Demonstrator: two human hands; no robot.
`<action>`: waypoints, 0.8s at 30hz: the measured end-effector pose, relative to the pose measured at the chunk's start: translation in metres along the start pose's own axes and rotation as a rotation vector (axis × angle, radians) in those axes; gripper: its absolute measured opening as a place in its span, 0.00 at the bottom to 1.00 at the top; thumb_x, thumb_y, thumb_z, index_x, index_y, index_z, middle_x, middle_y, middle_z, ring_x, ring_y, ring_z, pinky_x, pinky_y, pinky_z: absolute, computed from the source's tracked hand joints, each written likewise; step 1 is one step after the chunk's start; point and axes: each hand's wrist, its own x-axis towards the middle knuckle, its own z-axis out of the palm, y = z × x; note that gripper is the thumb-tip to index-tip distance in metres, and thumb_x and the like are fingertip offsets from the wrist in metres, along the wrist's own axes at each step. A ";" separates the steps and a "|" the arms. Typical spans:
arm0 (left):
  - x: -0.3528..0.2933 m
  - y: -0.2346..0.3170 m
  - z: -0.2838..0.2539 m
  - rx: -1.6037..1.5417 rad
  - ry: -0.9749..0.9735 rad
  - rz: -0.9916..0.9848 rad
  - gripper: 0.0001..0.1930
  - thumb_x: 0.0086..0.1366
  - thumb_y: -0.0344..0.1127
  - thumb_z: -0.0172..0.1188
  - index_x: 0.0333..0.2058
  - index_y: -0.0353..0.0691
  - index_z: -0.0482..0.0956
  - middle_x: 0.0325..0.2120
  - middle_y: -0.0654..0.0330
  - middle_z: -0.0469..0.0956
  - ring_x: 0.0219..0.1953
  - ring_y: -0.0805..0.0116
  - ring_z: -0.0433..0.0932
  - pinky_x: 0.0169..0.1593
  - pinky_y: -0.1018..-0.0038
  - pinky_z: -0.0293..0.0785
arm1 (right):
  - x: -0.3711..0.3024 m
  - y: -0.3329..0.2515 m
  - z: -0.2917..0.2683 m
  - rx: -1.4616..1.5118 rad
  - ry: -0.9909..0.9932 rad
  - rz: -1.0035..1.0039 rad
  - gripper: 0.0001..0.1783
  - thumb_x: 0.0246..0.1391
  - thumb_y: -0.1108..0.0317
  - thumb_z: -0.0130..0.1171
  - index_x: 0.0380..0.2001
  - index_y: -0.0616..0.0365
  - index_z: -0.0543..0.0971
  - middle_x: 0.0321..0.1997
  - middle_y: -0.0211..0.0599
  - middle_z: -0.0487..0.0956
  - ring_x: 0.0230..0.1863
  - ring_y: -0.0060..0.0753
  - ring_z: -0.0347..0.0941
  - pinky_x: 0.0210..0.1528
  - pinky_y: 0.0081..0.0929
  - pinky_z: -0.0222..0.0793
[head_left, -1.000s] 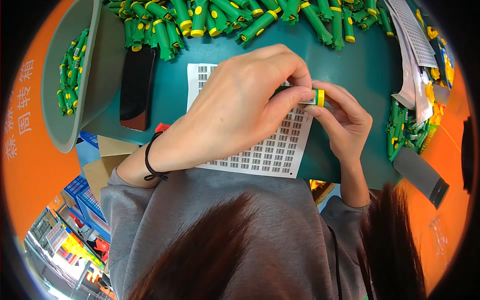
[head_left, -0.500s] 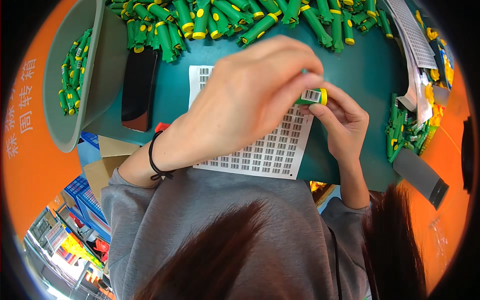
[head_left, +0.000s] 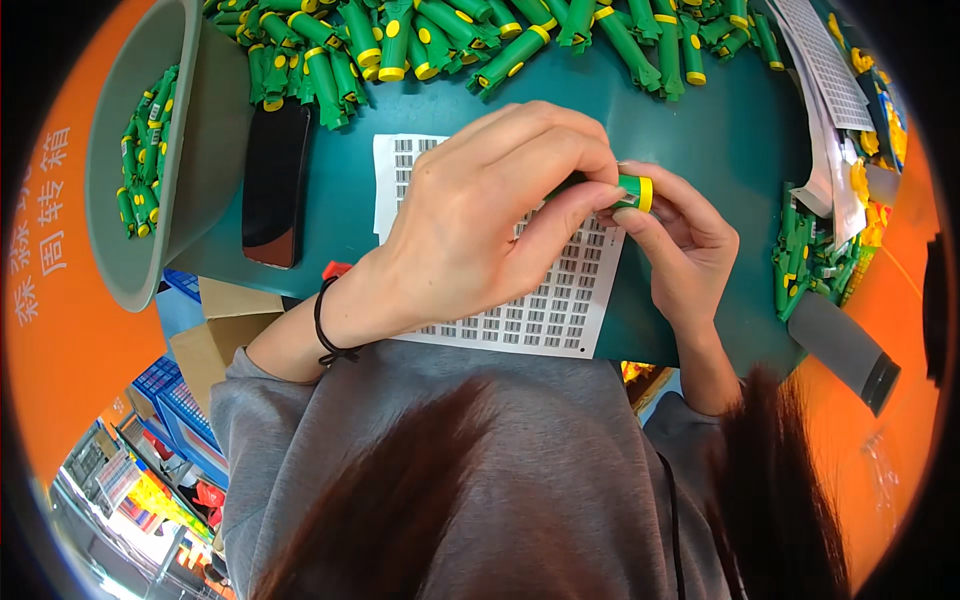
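Over the sheet of barcode stickers (head_left: 540,325), my two hands meet at a small green plastic tube (head_left: 631,186) with a yellow end ring. My right hand (head_left: 693,235) grips it near the yellow end, thumb below and fingers behind. From the left, my left hand (head_left: 490,215) has its thumb and index finger pinched on the tube's other end, hiding much of it. A bit of white label shows on the tube beside my fingertips. The white sheet lies flat on the table, partly covered by my left hand.
Many green tubes (head_left: 400,40) are heaped along the table's far side. A grey-green bin (head_left: 215,130) with more tubes stands at left, beside a dark phone (head_left: 275,185). To the right are papers (head_left: 815,110), green pieces (head_left: 800,260) and a grey cylindrical container (head_left: 840,350).
My left fingers have come down into a pinch on the tube. The barcode label, plainly visible before, is now mostly hidden. My right hand keeps its grip in nearly the same place.
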 end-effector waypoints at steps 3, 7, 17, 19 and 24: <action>-0.002 -0.001 0.001 -0.035 0.001 -0.025 0.09 0.58 0.19 0.68 0.38 0.33 0.83 0.37 0.56 0.83 0.37 0.70 0.82 0.40 0.77 0.79 | -0.001 0.000 0.001 -0.015 0.019 -0.030 0.22 0.55 0.86 0.65 0.55 0.70 0.78 0.55 0.46 0.79 0.54 0.33 0.77 0.56 0.28 0.79; 0.003 0.006 -0.005 -0.013 0.067 -0.145 0.12 0.56 0.20 0.69 0.40 0.34 0.85 0.37 0.56 0.84 0.39 0.68 0.83 0.42 0.74 0.80 | 0.000 -0.002 0.001 -0.079 -0.016 -0.060 0.22 0.55 0.85 0.65 0.55 0.69 0.78 0.56 0.46 0.79 0.54 0.33 0.77 0.57 0.28 0.79; 0.015 -0.005 -0.017 0.200 -0.192 0.083 0.10 0.52 0.28 0.73 0.33 0.40 0.84 0.34 0.61 0.82 0.41 0.60 0.78 0.45 0.69 0.74 | 0.000 -0.003 0.002 -0.106 -0.042 -0.025 0.22 0.56 0.85 0.64 0.55 0.69 0.78 0.57 0.45 0.78 0.55 0.33 0.77 0.58 0.29 0.79; 0.015 -0.004 -0.017 0.194 -0.168 0.048 0.09 0.53 0.29 0.73 0.33 0.40 0.84 0.34 0.62 0.82 0.41 0.60 0.78 0.45 0.69 0.74 | 0.000 -0.003 0.001 -0.115 -0.043 -0.027 0.22 0.56 0.85 0.64 0.55 0.69 0.78 0.57 0.45 0.78 0.55 0.33 0.77 0.58 0.29 0.79; 0.012 -0.007 -0.023 0.116 -0.214 -0.030 0.10 0.54 0.29 0.73 0.35 0.40 0.83 0.35 0.62 0.82 0.41 0.61 0.78 0.44 0.69 0.73 | 0.000 -0.005 0.005 -0.093 -0.045 0.016 0.22 0.56 0.85 0.64 0.55 0.69 0.78 0.56 0.45 0.78 0.55 0.33 0.77 0.58 0.29 0.78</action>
